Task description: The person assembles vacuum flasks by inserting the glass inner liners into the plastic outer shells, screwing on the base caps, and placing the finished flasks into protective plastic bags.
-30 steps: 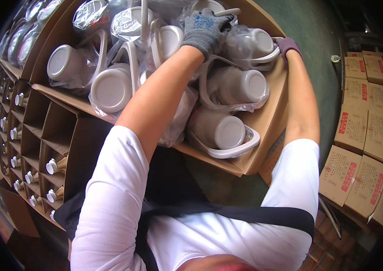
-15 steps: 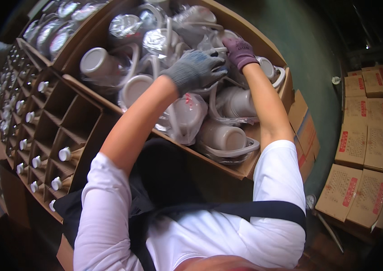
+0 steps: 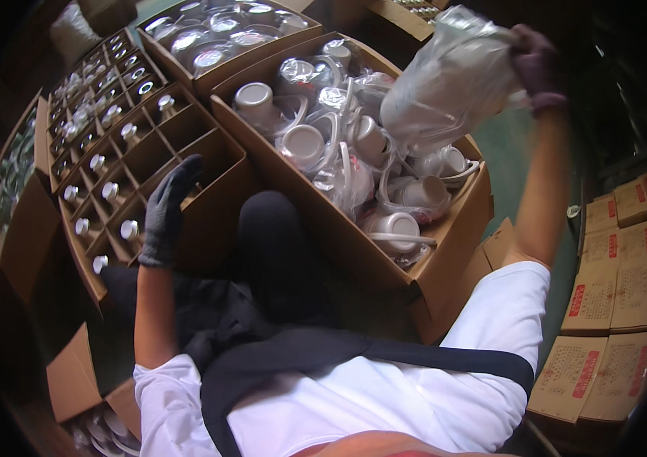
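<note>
My right hand (image 3: 541, 68), in a purple glove, grips one end of a clear plastic bag with a large pale, rounded container (image 3: 445, 87) inside. It hangs over the far right part of a cardboard box (image 3: 453, 244). In that box lie several pale grey pieces with round ends and curved handles (image 3: 396, 228), each wrapped in clear plastic. My left hand (image 3: 167, 217), in a grey glove, is raised with its fingers stretched out and holds nothing. It is over the near right corner of a divided carton (image 3: 201, 126), where white-capped bottles (image 3: 130, 229) stand in some compartments.
Behind stands another box (image 3: 236, 65) of bagged, shiny-topped items. Closed cartons (image 3: 621, 259) with red labels are stacked at the right. Lower left, an open box (image 3: 110, 426) holds pale round things. A white sack (image 3: 73, 32) lies at the far left.
My right hand has lifted a bagged pale container out of the box, up and to the right. My left hand has left the box and moved left to the divided carton. The view has shifted.
</note>
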### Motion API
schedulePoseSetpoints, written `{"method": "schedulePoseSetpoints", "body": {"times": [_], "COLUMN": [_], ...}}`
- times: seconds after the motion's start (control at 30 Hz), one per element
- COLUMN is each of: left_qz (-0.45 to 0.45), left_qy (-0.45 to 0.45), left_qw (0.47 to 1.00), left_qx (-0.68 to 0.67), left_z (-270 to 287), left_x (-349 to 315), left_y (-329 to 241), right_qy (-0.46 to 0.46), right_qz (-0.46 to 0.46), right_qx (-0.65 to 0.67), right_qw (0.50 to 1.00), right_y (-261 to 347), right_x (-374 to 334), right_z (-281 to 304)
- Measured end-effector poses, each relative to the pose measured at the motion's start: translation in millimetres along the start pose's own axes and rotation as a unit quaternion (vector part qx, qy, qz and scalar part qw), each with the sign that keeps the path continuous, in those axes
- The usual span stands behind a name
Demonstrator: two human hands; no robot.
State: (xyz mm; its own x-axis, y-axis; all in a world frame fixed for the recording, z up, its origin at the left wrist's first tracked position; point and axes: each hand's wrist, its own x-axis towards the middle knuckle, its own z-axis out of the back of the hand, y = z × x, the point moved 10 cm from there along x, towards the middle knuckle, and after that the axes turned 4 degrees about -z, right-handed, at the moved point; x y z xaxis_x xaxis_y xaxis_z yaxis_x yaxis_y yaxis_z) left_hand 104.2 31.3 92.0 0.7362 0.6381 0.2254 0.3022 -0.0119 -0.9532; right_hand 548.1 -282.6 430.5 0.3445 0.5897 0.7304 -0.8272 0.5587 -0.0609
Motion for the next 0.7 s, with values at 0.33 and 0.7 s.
{"method": "schedulePoseSetpoints", "body": {"times": [0.33, 0.7], "left_qz": [-0.157, 0.187], "left_qy": [-0.235, -0.401], "left_qw": [0.955, 0.508], "left_qx": [0.086, 0.739], "left_z": [102, 281], "left_x": [-92, -330], "left_y": [-46, -147], "right_qy": [0.003, 0.393], "right_qz": [-0.087, -0.334], "right_qx": [0.504, 0.763], "right_qw": [0.859, 0.39], "right_y": [196, 326], "right_x": [-93, -318], "right_z": [122, -111]}}
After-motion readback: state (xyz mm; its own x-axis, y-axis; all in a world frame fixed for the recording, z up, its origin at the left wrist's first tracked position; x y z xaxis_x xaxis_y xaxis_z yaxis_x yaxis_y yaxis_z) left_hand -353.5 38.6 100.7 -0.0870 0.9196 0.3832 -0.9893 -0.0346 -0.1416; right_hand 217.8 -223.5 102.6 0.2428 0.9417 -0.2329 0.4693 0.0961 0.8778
